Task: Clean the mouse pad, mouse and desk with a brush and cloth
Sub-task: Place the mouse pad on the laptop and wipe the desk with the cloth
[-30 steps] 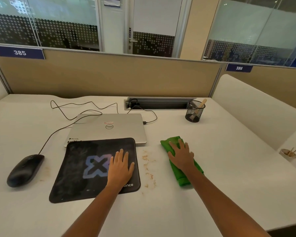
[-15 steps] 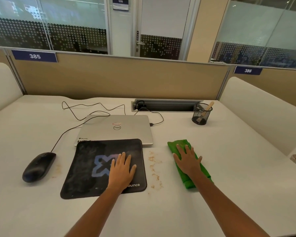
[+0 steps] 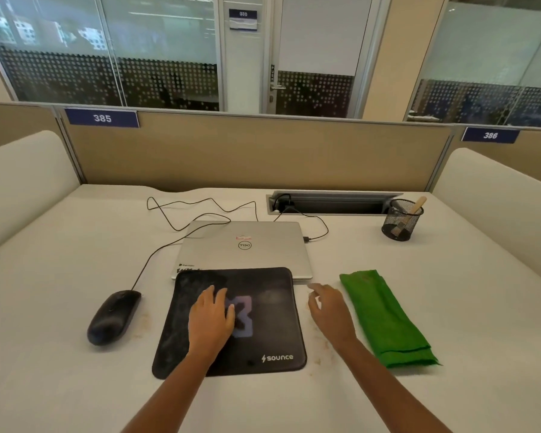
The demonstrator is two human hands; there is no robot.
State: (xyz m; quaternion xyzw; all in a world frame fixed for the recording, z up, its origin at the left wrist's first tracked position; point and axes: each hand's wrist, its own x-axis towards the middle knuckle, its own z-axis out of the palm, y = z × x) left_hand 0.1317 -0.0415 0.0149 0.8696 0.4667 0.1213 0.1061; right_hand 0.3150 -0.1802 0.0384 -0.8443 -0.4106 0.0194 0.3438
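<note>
A dusty black mouse pad lies in front of me on the white desk. My left hand rests flat on the pad's left half. My right hand hovers empty just right of the pad, fingers loosely spread. A folded green cloth lies free to the right of that hand. The black wired mouse sits left of the pad. A brush with a wooden handle stands in a black mesh cup at the back right. Brown crumbs dot the desk beside the pad.
A closed silver laptop lies behind the pad, its cable running to a desk cable slot. The mouse cord loops across the back left. Tan partitions and white side dividers wall in the desk.
My right hand has left the green cloth and moved left, now between cloth and pad. My left hand slid leftward on the pad. The camera view shifted left.
</note>
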